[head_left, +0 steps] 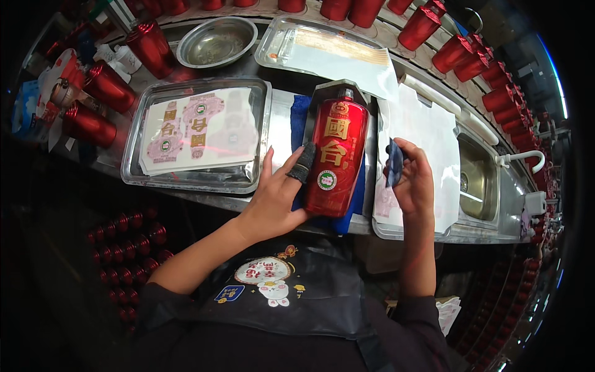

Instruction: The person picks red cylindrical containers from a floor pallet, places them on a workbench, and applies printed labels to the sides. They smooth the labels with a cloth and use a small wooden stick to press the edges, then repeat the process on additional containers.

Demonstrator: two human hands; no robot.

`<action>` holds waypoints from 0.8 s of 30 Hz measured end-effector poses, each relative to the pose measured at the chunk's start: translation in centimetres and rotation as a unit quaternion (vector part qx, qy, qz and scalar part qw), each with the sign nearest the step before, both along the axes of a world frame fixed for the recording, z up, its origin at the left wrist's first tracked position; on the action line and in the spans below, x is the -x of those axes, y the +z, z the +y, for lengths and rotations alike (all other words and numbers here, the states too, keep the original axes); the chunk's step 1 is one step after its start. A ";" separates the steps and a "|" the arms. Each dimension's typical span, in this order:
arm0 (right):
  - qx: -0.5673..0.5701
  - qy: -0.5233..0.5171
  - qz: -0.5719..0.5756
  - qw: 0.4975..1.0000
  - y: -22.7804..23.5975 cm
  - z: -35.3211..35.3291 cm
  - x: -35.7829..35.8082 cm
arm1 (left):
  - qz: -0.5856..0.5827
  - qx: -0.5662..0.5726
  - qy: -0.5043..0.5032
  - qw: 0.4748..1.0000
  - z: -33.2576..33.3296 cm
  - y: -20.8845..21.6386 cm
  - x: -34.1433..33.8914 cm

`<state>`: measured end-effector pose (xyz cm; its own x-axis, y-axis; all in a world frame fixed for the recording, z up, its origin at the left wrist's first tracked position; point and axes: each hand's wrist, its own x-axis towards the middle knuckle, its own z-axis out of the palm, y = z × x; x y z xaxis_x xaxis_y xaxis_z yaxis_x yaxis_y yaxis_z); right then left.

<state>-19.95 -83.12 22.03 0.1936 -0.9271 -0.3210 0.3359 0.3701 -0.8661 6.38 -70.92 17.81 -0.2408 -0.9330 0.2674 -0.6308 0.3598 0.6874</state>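
Note:
A red bottle [338, 158] with gold characters and a round white-and-green emblem lies in a dark cradle [322, 93] over a blue cloth [299, 115]. My left hand [276, 192] holds its lower left side, index finger along the edge and thumb by the base. Dark covers wrap some of that hand's fingers. To the right of the bottle and apart from it, my right hand [414, 180] pinches a small, flat, dark-blue piece [393, 164] of unclear kind. Below that hand are white label sheets [427, 136] on a tray.
A metal tray [263, 133] with printed label sheets [198, 130] sits left. Behind are a metal bowl [217, 42] and another tray [279, 40]. Red bottles [108, 85] stand left and along the curved conveyor [384, 34]. A sink [477, 180] with a white tap [524, 158] is right.

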 end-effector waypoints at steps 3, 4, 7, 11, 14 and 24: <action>0.190 0.019 0.096 0.977 1.4 1.3 -1.2 | 0.006 0.052 0.032 0.998 -0.3 0.1 0.9; 0.219 -0.007 0.129 0.967 2.1 1.8 -2.3 | 0.004 0.066 0.043 0.997 -0.2 0.3 1.0; 0.413 -0.045 0.308 0.856 2.1 2.7 -4.3 | 0.008 0.095 0.070 0.993 0.3 1.2 1.4; 0.576 0.026 0.410 0.707 1.4 7.0 -3.9 | 0.032 0.108 0.087 0.990 0.6 1.8 2.2; 0.630 0.105 0.352 0.684 1.1 10.7 -3.2 | 0.041 0.107 0.085 0.990 0.4 1.9 2.2; 0.607 0.089 0.311 0.726 1.1 11.4 -3.7 | 0.000 0.161 0.063 0.985 0.0 2.0 2.4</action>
